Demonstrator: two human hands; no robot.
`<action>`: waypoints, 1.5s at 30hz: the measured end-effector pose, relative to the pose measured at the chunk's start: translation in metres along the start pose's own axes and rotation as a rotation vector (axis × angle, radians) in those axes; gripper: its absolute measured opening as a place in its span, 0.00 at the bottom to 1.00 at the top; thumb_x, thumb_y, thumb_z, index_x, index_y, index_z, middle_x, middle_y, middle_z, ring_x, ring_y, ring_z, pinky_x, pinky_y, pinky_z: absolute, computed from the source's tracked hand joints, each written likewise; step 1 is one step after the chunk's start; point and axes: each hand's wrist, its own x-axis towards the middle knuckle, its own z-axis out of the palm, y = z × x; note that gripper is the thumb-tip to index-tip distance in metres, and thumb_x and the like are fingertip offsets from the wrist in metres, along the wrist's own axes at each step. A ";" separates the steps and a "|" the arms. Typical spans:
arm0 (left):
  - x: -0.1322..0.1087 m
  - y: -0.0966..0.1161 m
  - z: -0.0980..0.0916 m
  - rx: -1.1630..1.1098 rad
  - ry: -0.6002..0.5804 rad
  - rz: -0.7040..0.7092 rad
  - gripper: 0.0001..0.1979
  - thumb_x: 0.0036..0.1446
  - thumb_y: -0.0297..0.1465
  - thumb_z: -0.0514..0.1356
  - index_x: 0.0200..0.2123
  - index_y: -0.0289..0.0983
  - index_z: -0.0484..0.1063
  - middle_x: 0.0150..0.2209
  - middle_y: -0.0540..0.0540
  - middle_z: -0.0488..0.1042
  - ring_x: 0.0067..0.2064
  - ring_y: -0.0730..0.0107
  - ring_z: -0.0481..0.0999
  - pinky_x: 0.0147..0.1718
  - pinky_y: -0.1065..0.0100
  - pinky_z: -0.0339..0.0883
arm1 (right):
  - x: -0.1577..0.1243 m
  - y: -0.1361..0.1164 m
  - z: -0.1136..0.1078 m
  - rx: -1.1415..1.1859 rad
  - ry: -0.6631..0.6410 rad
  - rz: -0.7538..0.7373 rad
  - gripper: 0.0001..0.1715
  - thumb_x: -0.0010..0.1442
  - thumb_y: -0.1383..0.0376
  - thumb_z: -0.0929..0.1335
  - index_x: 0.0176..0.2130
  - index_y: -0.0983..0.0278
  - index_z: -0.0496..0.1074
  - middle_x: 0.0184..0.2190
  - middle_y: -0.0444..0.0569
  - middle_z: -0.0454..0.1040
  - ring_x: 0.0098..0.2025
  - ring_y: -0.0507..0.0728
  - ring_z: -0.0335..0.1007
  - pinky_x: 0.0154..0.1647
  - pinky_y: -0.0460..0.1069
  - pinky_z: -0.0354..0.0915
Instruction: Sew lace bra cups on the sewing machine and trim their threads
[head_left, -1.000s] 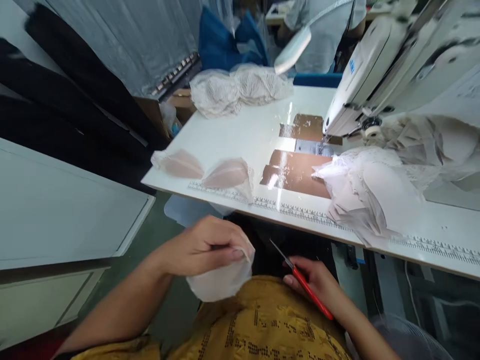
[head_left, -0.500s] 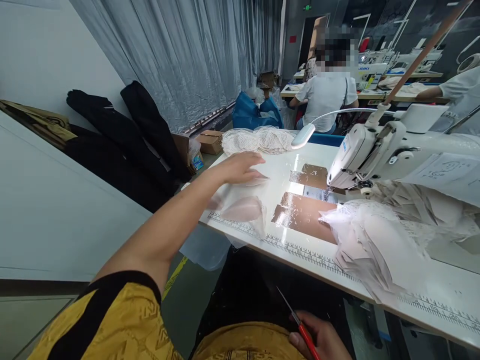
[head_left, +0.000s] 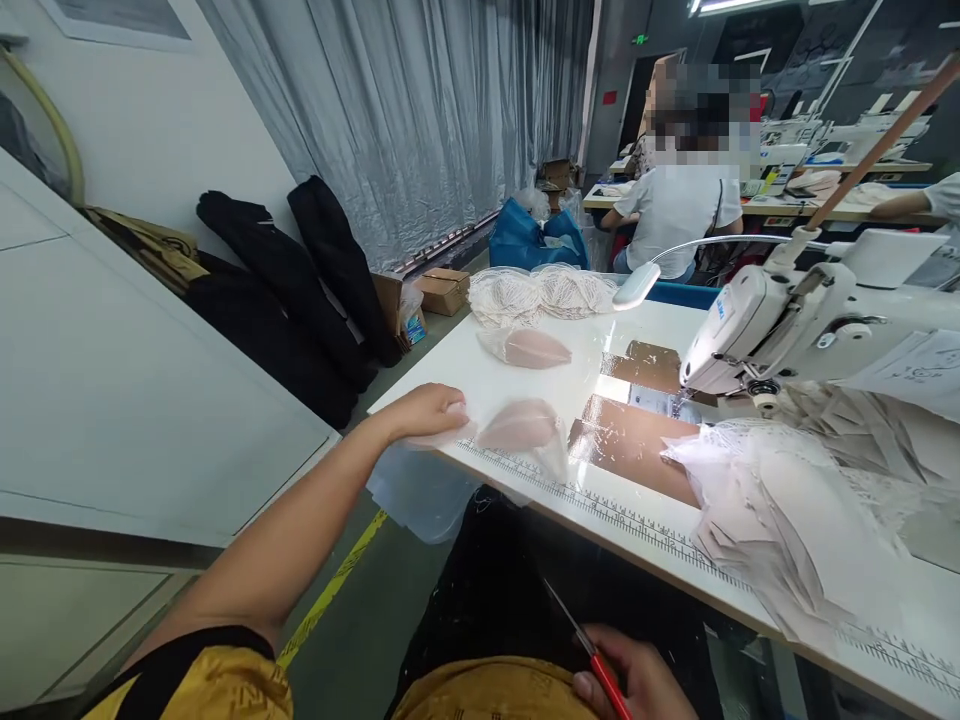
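My left hand point(head_left: 424, 411) reaches out to the near left corner of the white sewing table point(head_left: 517, 385), its fingers curled down onto a pale pink fabric cup point(head_left: 442, 432) lying there. A second pink cup point(head_left: 525, 428) lies just right of it, and a third point(head_left: 529, 348) sits farther back. My right hand point(head_left: 634, 683) stays low by my lap, closed round red-handled scissors point(head_left: 592, 655) whose blade points up and left.
A white sewing machine point(head_left: 787, 320) with a lamp point(head_left: 637, 287) stands at the right. A stack of lace-edged pieces point(head_left: 772, 505) lies before it, lace bundles point(head_left: 544, 293) at the far edge. Another person point(head_left: 679, 205) sits beyond. Black bags point(head_left: 300, 270) and boxes point(head_left: 442, 290) are on the left.
My left hand has put one pink cup down farther back on the table and drawn back to the near left corner. The view has lifted; my right hand keeps the scissors.
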 end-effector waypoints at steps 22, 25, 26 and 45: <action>-0.060 0.066 0.142 -1.100 -0.085 0.005 0.18 0.54 0.43 0.64 0.30 0.31 0.73 0.25 0.52 0.66 0.27 0.77 0.62 0.26 0.75 0.55 | 0.001 -0.050 -0.034 -0.061 -0.020 -0.053 0.14 0.59 0.55 0.69 0.40 0.62 0.72 0.28 0.42 0.65 0.31 0.53 0.58 0.32 0.46 0.57; -0.064 0.065 0.146 -1.003 0.009 0.095 0.16 0.57 0.41 0.61 0.31 0.32 0.73 0.26 0.51 0.67 0.28 0.76 0.63 0.27 0.74 0.56 | 0.007 -0.052 -0.030 -0.015 -0.044 -0.037 0.13 0.59 0.55 0.69 0.38 0.62 0.70 0.27 0.41 0.64 0.30 0.52 0.57 0.32 0.46 0.57; -0.065 0.065 0.147 -0.970 0.043 0.115 0.15 0.59 0.40 0.59 0.31 0.32 0.72 0.26 0.51 0.66 0.28 0.76 0.62 0.27 0.74 0.56 | 0.009 -0.052 -0.029 -0.009 -0.048 -0.029 0.13 0.59 0.55 0.69 0.37 0.62 0.70 0.27 0.41 0.63 0.30 0.52 0.57 0.31 0.46 0.57; -0.071 0.051 0.150 -1.012 -0.010 0.221 0.16 0.61 0.39 0.57 0.35 0.30 0.76 0.30 0.44 0.76 0.31 0.70 0.72 0.28 0.73 0.65 | 0.029 -0.065 -0.024 -0.276 -0.012 -0.075 0.24 0.57 0.54 0.70 0.51 0.61 0.72 0.34 0.47 0.79 0.36 0.59 0.73 0.40 0.50 0.66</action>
